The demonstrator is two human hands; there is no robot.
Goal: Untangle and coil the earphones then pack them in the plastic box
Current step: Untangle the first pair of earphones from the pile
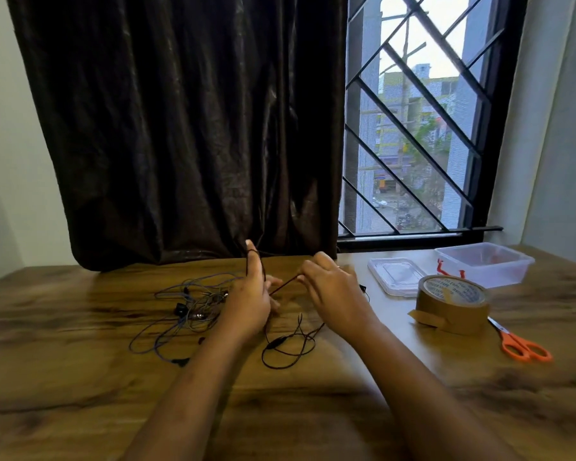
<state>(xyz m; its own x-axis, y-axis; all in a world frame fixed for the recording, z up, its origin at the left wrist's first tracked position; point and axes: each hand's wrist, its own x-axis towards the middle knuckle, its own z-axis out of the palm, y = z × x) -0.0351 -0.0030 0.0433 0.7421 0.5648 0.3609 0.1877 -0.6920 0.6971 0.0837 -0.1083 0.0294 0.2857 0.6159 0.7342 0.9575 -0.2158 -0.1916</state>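
My left hand [250, 296] is raised over the wooden table [80, 377] with a black earphone cord [288, 342] looped round its upright finger. My right hand [331, 289] pinches the same cord just to the right, and the cord runs taut between the two hands. The rest of the black cord lies in loose loops below my hands. A tangle of blue and grey earphones [187, 307] lies to the left of my left hand. The clear plastic box [484, 264] stands at the far right with red earphones inside, and its lid [396, 276] lies beside it.
A roll of brown tape [453, 302] sits right of my right hand, with orange scissors [521, 344] beyond it. A dark curtain [180, 128] and a barred window [413, 128] stand behind the table's far edge.
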